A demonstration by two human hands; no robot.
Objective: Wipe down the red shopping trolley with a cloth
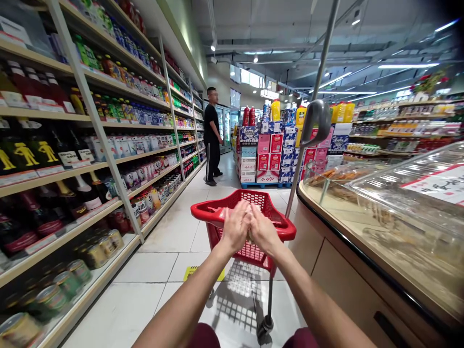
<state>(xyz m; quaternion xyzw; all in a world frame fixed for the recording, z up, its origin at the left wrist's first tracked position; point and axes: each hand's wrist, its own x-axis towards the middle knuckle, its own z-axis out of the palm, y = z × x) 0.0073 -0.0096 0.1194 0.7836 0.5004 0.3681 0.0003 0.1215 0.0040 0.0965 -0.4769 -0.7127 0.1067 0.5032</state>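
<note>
A red plastic shopping cart [206,211] stands right in front of me, with a perforated basket. My left hand [236,224] and my right hand [263,227] meet over the near side of its rim, fingertips close together and pointing forward. Between the palms shows a bit of something pale [250,231], mostly covered by the fingers; its kind cannot be made out. Both hands look closed around it. The cart's handle bar is partly hidden behind them.
Drink shelves [119,159] line the left side. Ahead, a person in black [212,130] stands beside stacked cartons [268,157] on a blue pallet [259,185]. Close on the right are a food counter [337,251] with clear covers and a metal pole [295,179].
</note>
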